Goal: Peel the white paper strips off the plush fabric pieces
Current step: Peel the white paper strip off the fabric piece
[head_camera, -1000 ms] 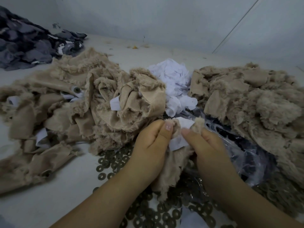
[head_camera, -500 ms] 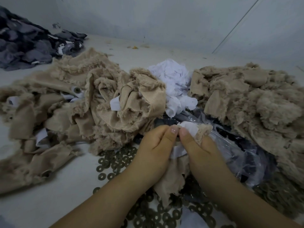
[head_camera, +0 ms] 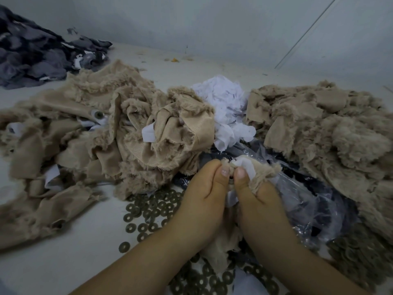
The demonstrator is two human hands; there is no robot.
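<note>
Pale work surface [head_camera: 63, 262] against a plain wall. One plush fabric piece [head_camera: 263, 171], its white paper strip [head_camera: 247, 167] at the top edge, sits between both thumbs, hanging toward the person. Left hand [head_camera: 204, 194] and right hand [head_camera: 261, 201] pinch it, thumbs touching; unpeeled pile [head_camera: 106, 135] left, discarded paper [head_camera: 225, 103] behind.

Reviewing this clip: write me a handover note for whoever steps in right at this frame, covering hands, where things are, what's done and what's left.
Left hand: pinches the tan plush fabric piece at its top edge.
Right hand: pinches the same piece, thumb beside the white paper strip not yet pulled off it.
Crumpled white pile of peeled paper lies behind the hands.
Left heap of tan plush pieces shows white strips here and there, so it looks undone.
Right heap of tan plush pieces shows no strips, likely finished.
Left to do: finish this strip, then work through the left heap.
</note>
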